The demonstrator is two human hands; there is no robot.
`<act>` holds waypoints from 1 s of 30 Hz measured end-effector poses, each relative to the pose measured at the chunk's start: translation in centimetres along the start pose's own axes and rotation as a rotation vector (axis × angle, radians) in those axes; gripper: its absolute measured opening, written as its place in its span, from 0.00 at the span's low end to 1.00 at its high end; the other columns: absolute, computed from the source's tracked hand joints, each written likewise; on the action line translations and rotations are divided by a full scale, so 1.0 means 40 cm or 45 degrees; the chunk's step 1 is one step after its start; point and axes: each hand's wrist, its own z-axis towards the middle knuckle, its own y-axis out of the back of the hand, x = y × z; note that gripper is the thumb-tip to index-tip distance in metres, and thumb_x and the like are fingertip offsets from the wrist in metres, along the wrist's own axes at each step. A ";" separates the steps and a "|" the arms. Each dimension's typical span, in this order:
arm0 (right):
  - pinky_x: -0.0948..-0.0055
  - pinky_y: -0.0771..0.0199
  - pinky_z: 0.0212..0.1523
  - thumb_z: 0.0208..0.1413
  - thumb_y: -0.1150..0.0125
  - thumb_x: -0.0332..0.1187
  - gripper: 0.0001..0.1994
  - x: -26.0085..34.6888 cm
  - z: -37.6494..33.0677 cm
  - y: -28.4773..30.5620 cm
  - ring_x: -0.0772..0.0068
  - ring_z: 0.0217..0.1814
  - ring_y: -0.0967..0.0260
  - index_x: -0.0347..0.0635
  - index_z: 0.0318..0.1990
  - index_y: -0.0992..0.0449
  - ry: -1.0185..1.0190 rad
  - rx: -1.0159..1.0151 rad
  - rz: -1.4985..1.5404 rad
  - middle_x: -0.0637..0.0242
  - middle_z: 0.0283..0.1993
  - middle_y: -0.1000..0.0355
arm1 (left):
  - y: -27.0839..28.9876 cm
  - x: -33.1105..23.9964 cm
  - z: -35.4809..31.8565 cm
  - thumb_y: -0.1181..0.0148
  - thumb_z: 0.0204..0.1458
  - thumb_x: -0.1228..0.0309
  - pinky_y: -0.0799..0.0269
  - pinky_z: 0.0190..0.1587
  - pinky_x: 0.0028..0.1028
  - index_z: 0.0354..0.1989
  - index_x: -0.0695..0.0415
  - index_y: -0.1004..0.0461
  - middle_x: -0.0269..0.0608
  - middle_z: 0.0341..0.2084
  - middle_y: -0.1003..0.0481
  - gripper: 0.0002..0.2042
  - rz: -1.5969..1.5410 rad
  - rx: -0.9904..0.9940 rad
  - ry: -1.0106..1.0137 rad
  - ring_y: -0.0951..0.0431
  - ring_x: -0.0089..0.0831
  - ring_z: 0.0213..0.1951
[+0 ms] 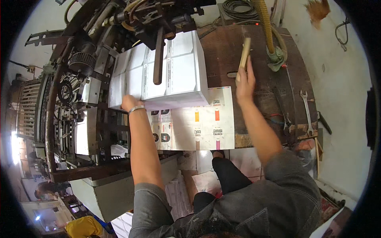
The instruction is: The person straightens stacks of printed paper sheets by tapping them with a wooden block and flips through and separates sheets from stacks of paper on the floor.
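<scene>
A tall stack of printed white paper sheets [180, 79] stands on the wooden table beside the machine. At its near left corner, my left hand [132, 104] is curled against the lower edge, its fingertips partly hidden. My right hand [246, 85] is raised over the table to the right of the stack, closed around a flat pale wooden stick [245, 53]. The stick points away from me and is slightly blurred. Under the stack's front edge lies a large printed sheet [224, 137] with coloured package designs.
A dark printing machine [82, 61] fills the left, and its metal bar [159, 59] hangs over the stack. On the brown table [222, 51] a wrench [306, 113] lies at the right edge. A yellow hose [266, 23] comes down at the back. Another person in yellow [84, 227] is at lower left.
</scene>
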 end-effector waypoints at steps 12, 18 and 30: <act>0.72 0.42 0.57 0.56 0.53 0.41 0.30 0.101 0.047 -0.141 0.66 0.58 0.39 0.43 0.66 0.48 -0.322 -0.330 0.765 0.57 0.61 0.37 | -0.013 0.025 0.003 0.57 0.44 0.79 0.30 0.40 0.46 0.40 0.68 0.40 0.50 0.41 0.32 0.13 0.019 -0.054 -0.012 0.29 0.41 0.39; 0.72 0.39 0.55 0.55 0.49 0.39 0.26 0.068 0.057 -0.123 0.66 0.54 0.35 0.40 0.61 0.39 -0.633 0.078 0.821 0.50 0.58 0.36 | 0.014 0.021 0.009 0.59 0.44 0.80 0.32 0.43 0.49 0.47 0.70 0.42 0.53 0.48 0.34 0.18 0.076 0.020 0.018 0.29 0.45 0.44; 0.72 0.33 0.48 0.54 0.51 0.45 0.28 0.069 0.077 -0.151 0.65 0.48 0.31 0.41 0.60 0.36 -0.113 0.426 -0.363 0.58 0.53 0.30 | 0.033 0.101 0.130 0.54 0.42 0.78 0.31 0.44 0.45 0.47 0.64 0.37 0.49 0.47 0.32 0.20 0.189 0.005 0.016 0.27 0.41 0.42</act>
